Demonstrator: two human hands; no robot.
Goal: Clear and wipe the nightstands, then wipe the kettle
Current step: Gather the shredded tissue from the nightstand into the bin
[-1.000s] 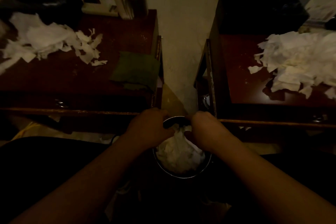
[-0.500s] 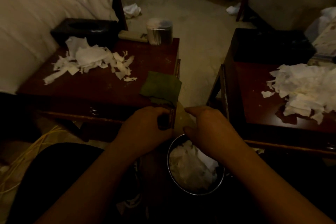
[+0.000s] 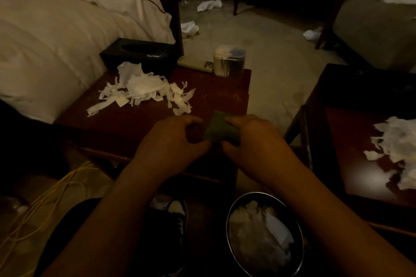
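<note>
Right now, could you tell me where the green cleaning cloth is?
The green cleaning cloth is held between both hands above the left nightstand's front right corner.

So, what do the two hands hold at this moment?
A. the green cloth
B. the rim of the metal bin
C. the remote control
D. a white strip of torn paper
A: the left hand and the right hand both grip the green cloth above the near edge of the left nightstand, while the torn paper lies untouched behind them.
</note>
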